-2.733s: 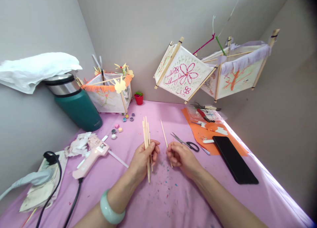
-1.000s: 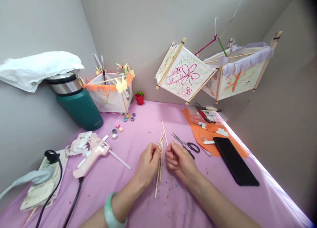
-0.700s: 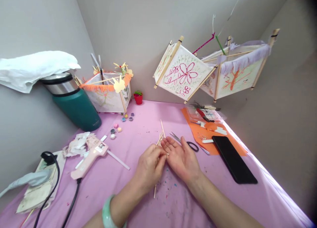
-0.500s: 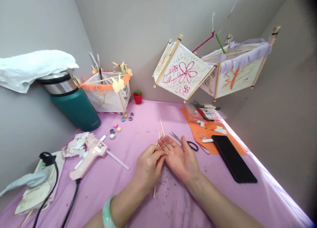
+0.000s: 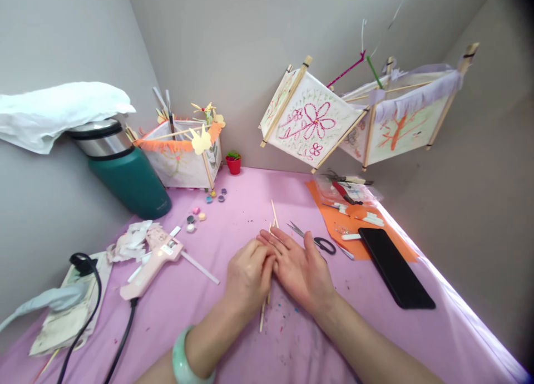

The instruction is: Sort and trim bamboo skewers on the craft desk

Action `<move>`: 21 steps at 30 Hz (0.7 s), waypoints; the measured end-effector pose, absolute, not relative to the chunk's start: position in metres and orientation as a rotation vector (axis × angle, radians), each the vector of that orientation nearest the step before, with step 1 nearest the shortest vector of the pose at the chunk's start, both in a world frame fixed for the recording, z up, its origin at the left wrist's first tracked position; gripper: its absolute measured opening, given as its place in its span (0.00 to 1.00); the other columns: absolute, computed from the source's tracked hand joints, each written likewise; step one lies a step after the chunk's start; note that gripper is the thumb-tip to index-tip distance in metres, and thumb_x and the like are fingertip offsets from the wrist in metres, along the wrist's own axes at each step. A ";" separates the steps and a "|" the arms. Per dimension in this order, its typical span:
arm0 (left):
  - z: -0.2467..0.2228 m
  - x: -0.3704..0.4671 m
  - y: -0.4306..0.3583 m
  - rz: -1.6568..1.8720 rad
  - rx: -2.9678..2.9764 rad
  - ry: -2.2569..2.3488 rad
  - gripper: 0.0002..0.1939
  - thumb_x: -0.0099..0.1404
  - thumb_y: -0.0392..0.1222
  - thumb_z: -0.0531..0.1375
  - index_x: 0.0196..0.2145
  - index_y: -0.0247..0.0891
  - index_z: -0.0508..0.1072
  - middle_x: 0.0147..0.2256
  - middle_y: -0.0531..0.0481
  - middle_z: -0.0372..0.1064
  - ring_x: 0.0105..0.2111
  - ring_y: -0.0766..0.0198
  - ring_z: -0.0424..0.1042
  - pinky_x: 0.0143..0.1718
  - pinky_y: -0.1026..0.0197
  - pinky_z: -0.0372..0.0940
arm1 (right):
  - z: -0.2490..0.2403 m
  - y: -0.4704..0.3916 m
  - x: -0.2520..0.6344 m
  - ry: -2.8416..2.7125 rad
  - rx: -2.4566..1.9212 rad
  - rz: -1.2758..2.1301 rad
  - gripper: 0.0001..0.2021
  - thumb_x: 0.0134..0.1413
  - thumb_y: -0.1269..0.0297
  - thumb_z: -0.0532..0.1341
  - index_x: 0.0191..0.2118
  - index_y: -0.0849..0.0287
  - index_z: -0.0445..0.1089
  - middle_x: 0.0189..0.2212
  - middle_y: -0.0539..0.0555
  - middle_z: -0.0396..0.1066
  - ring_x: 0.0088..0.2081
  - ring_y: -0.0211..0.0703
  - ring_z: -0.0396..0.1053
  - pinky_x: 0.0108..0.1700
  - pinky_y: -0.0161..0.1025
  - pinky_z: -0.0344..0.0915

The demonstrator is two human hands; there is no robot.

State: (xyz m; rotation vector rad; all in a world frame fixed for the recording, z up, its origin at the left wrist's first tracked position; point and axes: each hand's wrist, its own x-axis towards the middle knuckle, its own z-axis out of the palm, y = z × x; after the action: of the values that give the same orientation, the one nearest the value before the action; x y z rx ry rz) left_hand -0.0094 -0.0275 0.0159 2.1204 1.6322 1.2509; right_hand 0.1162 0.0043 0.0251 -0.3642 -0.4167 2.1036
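Palm up, my right hand (image 5: 302,267) has its fingers stretched out towards the left and holds nothing that I can see. My left hand (image 5: 250,272), with a pale green bangle at the wrist, is pinched closed against the right hand's fingers; whatever lies in the pinch is too small or hidden to name. Thin wooden sticks (image 5: 274,213) rest on the cloth beneath both hands, their ends showing beyond the fingers and below the left hand. A pair of scissors (image 5: 324,245) with dark handles lies just past my right thumb.
A pink glue gun (image 5: 154,261) with a cord lies left, near a teal bottle (image 5: 131,181). A decorated box (image 5: 175,161) and small red pot (image 5: 233,163) stand behind. Painted lanterns (image 5: 312,117) hang at the back right, above orange sheets and a black phone (image 5: 396,267).
My right hand has shifted slightly left, its fingers now reaching further behind my left hand. The left hand stays pinched against it. The whole view has moved a little.
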 end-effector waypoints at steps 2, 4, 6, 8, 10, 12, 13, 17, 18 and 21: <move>0.016 -0.014 -0.026 1.323 2.070 1.676 0.08 0.64 0.33 0.52 0.35 0.36 0.71 0.33 0.47 0.68 0.33 0.63 0.67 0.36 0.60 0.63 | 0.026 0.002 0.116 -0.432 -0.347 2.138 0.29 0.57 0.43 0.51 0.51 0.65 0.63 0.54 0.66 0.61 0.55 0.47 0.61 0.60 0.44 0.52; 0.015 -0.017 -0.024 1.348 2.091 1.744 0.08 0.64 0.35 0.53 0.36 0.37 0.72 0.33 0.47 0.68 0.33 0.63 0.67 0.36 0.60 0.63 | 0.027 0.001 0.116 -0.449 -0.342 2.162 0.31 0.55 0.41 0.51 0.53 0.64 0.61 0.54 0.65 0.62 0.54 0.47 0.62 0.59 0.45 0.54; 0.013 -0.020 -0.022 1.337 2.154 1.790 0.08 0.65 0.36 0.53 0.36 0.38 0.73 0.32 0.47 0.68 0.33 0.63 0.67 0.36 0.60 0.62 | 0.028 0.000 0.117 -0.461 -0.342 2.175 0.32 0.53 0.39 0.51 0.53 0.62 0.61 0.53 0.65 0.63 0.53 0.48 0.63 0.57 0.48 0.55; 0.013 -0.020 -0.022 1.324 2.215 1.823 0.08 0.65 0.36 0.53 0.36 0.39 0.73 0.32 0.47 0.69 0.33 0.63 0.67 0.36 0.60 0.61 | 0.029 0.000 0.118 -0.465 -0.337 2.187 0.32 0.53 0.38 0.50 0.53 0.61 0.60 0.52 0.64 0.64 0.53 0.50 0.63 0.56 0.50 0.56; 0.014 -0.021 -0.022 1.324 2.271 1.861 0.08 0.65 0.37 0.54 0.35 0.39 0.74 0.32 0.48 0.70 0.33 0.63 0.67 0.35 0.60 0.60 | 0.030 0.000 0.119 -0.467 -0.329 2.204 0.32 0.54 0.38 0.49 0.53 0.61 0.60 0.52 0.64 0.64 0.53 0.50 0.63 0.56 0.51 0.56; 0.016 -0.021 -0.022 1.305 2.347 1.893 0.08 0.64 0.36 0.54 0.35 0.39 0.74 0.31 0.48 0.70 0.33 0.62 0.67 0.35 0.59 0.59 | 0.031 0.000 0.119 -0.472 -0.327 2.220 0.33 0.54 0.37 0.48 0.53 0.61 0.60 0.52 0.64 0.64 0.53 0.50 0.63 0.56 0.50 0.55; 0.017 -0.021 -0.022 1.285 2.391 1.901 0.08 0.64 0.36 0.54 0.34 0.39 0.73 0.31 0.48 0.70 0.33 0.62 0.67 0.35 0.59 0.58 | 0.031 0.000 0.120 -0.474 -0.330 2.225 0.33 0.54 0.37 0.47 0.53 0.61 0.59 0.51 0.64 0.64 0.53 0.50 0.63 0.55 0.50 0.56; 0.018 -0.023 -0.019 1.137 2.535 1.879 0.08 0.64 0.34 0.53 0.32 0.38 0.71 0.31 0.46 0.69 0.34 0.60 0.66 0.37 0.56 0.57 | 0.029 0.000 0.119 -0.478 -0.336 2.222 0.34 0.52 0.37 0.49 0.54 0.61 0.58 0.50 0.65 0.65 0.52 0.50 0.64 0.54 0.50 0.57; 0.017 -0.023 -0.017 1.104 2.545 1.872 0.08 0.64 0.34 0.52 0.31 0.37 0.70 0.31 0.46 0.68 0.34 0.60 0.66 0.37 0.55 0.58 | 0.029 0.000 0.119 -0.478 -0.330 2.223 0.35 0.52 0.37 0.49 0.55 0.61 0.58 0.49 0.65 0.66 0.51 0.50 0.65 0.54 0.51 0.57; 0.015 -0.026 -0.011 1.113 2.474 1.868 0.08 0.63 0.32 0.50 0.30 0.35 0.67 0.31 0.45 0.67 0.34 0.59 0.65 0.38 0.54 0.59 | 0.027 0.000 0.120 -0.485 -0.318 2.230 0.35 0.52 0.38 0.50 0.56 0.61 0.57 0.50 0.65 0.66 0.52 0.50 0.64 0.56 0.51 0.56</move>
State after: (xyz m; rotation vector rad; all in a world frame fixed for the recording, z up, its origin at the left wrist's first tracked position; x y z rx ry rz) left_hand -0.0258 -0.0115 0.0155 2.4738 1.8684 1.1132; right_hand 0.1198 0.0002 0.0273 -0.3184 -0.4849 2.2298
